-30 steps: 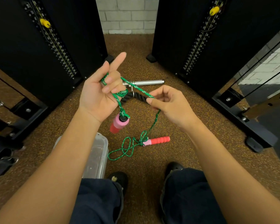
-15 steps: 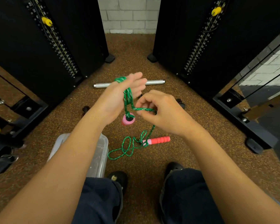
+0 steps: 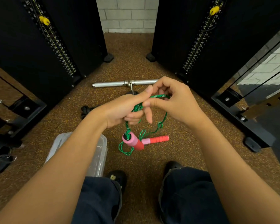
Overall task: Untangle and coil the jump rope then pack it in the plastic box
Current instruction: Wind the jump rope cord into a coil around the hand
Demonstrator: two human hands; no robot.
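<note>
The green braided jump rope [image 3: 166, 113] runs from the hands down to the speckled brown rubber floor [image 3: 176, 147], its slack falling almost straight below and slightly toward the person. The left hand [image 3: 123, 109] is curled shut around several turns of cord, thumb pressed along the top; one pink-and-red foam handle [image 3: 132, 140] dangles from it, long axis tilted. The right hand [image 3: 176, 101] touches the left, fingers bent, pinching a loop of the cord. The second pink-and-red handle [image 3: 155, 139] lies flat on the floor, pointing right, with small tangled loops beside it. The clear plastic box [image 3: 102, 152] sits under the left forearm, nearer that hand.
</note>
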